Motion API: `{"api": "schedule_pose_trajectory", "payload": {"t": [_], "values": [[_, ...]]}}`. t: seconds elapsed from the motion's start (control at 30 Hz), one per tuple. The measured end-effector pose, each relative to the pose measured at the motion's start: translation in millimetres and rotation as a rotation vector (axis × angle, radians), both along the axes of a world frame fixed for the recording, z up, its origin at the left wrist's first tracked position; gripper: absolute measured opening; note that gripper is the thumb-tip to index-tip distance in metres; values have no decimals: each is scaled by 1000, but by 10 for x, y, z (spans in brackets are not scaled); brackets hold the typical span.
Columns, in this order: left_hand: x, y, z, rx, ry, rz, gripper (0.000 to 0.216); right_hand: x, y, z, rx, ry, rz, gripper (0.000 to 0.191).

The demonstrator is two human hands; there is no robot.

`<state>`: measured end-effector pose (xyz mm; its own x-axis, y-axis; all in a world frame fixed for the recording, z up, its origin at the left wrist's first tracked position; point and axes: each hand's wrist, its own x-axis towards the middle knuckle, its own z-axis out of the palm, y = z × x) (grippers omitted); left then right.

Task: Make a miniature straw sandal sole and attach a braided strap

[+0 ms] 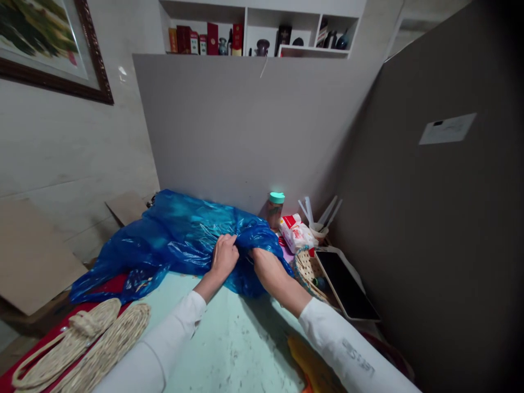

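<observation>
A large crumpled blue plastic bag (pixel 176 234) lies across the far side of the pale green table top (pixel 233 344). My left hand (pixel 224 255) is closed on a bunched fold of the bag near its middle. My right hand (pixel 266 263) sits just to the right of it, fingers tucked into the same fold of plastic and partly hidden by it. Both arms wear white sleeves.
Coils of straw rope (pixel 82 344) lie at the near left. At the right stand a woven basket (pixel 308 270), a dark tablet (pixel 346 284), a red and white packet (pixel 297 232), a green-lidded jar (pixel 275 208) and a cup of white sticks (pixel 321 218). Grey partition boards (pixel 245 125) close off the back and right.
</observation>
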<state>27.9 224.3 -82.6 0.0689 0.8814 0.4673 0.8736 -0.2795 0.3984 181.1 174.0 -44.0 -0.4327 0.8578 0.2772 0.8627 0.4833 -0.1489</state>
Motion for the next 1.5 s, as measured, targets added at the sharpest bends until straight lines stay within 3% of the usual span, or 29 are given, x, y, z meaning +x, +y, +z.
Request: {"api": "schedule_pose_trajectory", "payload": {"t": [0.1, 0.23, 0.4, 0.5, 0.6, 0.73, 0.9, 0.97, 1.0, 1.03, 1.1, 1.33, 1.5], "values": [[8, 16, -37, 7, 65, 35, 34, 16, -188, 72, -125, 120, -68, 30], [21, -11, -68, 15, 151, 56, 33, 218, -481, 305, -161, 349, -112, 13], [57, -93, -69, 29, 216, 49, 34, 649, -776, 657, -223, 723, -97, 21], [80, -138, -63, 38, 223, 26, 36, 790, -972, 696, -338, 945, -68, 28], [60, -202, -19, 55, 204, -29, 36, 832, -1164, 617, -418, 1122, -42, 34], [-56, -399, 230, 115, 127, -128, 36, 862, -1330, 492, -456, 1275, -37, 35], [-108, -913, 808, 280, -54, -155, 35, 890, -1399, 408, -435, 1360, -69, 31], [-32, -1156, 959, 276, -74, -265, 31, 865, -1420, 388, -480, 1361, -36, 30], [22, -1267, 993, 224, -82, -388, 28, 847, -1432, 382, -511, 1364, -8, 29], [81, -1364, 997, 48, -187, -615, 26, 827, -1445, 377, -539, 1372, 22, 29], [199, -1511, 935, -87, -244, -706, 14, 794, -1470, 377, -565, 1410, 74, 29], [481, -1761, 594, -326, -610, -617, 27, 652, -1524, 312, -476, 1491, 133, 39], [644, -1933, 475, -434, -759, -601, 27, 546, -1538, 125, -376, 1408, 35, 31]]}}
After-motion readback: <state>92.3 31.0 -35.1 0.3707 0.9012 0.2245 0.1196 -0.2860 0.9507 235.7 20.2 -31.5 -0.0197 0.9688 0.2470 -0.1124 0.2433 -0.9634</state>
